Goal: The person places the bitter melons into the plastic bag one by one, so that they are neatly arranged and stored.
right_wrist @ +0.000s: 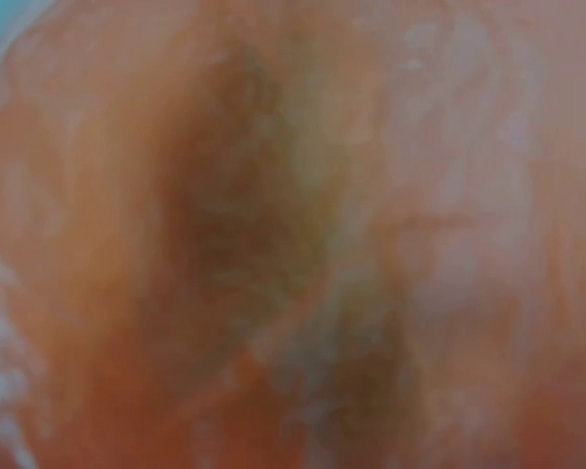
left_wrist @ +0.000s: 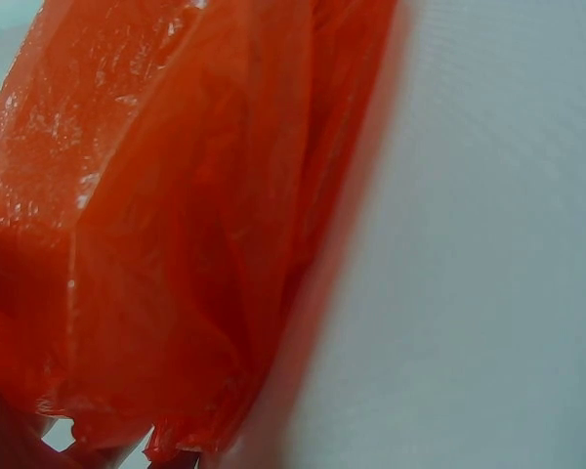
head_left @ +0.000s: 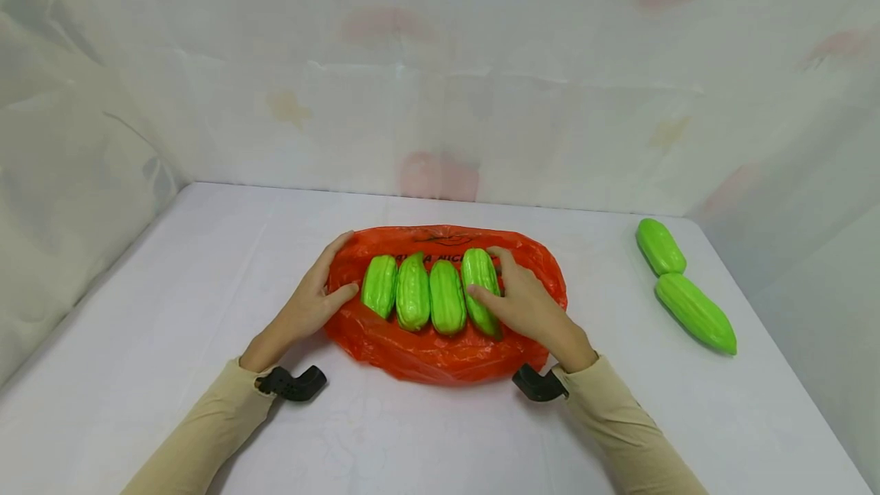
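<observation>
An opened red plastic bag [head_left: 440,367] lies on the white table in the head view. Several ridged green gourds, bitter melon-like, lie side by side in its mouth, among them a left one [head_left: 380,286] and a middle one [head_left: 448,298]. My right hand [head_left: 528,300] grips the rightmost gourd [head_left: 479,273] between thumb and fingers. At the bag's left side, my left hand [head_left: 311,299] holds the rim, its thumb lying over the edge. Red plastic [left_wrist: 176,244] fills much of the left wrist view. The right wrist view is too blurred to make out the fingers.
Two more green gourds, a shorter one [head_left: 661,247] and a longer one [head_left: 696,313], lie end to end at the table's right side. A patterned pale curtain [head_left: 440,98] stands behind the table [head_left: 172,289] and along its sides.
</observation>
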A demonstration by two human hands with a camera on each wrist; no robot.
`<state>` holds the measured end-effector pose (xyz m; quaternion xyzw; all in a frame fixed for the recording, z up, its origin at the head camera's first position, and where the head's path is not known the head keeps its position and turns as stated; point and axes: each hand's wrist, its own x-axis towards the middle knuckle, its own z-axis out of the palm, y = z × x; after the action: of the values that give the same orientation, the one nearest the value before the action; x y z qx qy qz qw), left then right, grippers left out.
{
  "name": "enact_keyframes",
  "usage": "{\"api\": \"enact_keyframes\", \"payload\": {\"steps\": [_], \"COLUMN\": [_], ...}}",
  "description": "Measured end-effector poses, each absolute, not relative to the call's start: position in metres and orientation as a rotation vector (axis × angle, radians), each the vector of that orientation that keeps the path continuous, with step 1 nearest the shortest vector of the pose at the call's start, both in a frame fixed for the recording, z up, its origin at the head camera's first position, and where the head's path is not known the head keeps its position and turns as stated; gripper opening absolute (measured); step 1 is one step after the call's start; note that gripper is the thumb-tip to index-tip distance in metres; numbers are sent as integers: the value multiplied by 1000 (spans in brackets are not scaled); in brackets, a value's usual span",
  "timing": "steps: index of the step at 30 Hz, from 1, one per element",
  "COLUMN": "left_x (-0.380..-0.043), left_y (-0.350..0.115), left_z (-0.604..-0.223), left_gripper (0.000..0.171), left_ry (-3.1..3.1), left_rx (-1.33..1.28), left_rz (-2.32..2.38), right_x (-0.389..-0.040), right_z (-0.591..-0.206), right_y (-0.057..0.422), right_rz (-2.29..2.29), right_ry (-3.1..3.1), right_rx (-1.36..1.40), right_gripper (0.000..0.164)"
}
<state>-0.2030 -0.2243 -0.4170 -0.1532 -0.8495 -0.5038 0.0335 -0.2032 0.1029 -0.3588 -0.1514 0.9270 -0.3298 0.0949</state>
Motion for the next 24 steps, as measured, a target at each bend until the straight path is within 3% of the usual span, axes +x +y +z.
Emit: {"api": "enact_keyframes", "payload": {"steps": [24], "left_x": [-203], "left_y": [-225], "left_z": [-417], "left_gripper": [76], "left_ry": [-2607], "left_rx": [-488], "left_rz": [-1548], "right_x": [-204], "right_z": [-363], "right_y": [103], "right_rz": [-948], "right_ry": [2740], "right_rx": [-392], "right_gripper": [66]}}
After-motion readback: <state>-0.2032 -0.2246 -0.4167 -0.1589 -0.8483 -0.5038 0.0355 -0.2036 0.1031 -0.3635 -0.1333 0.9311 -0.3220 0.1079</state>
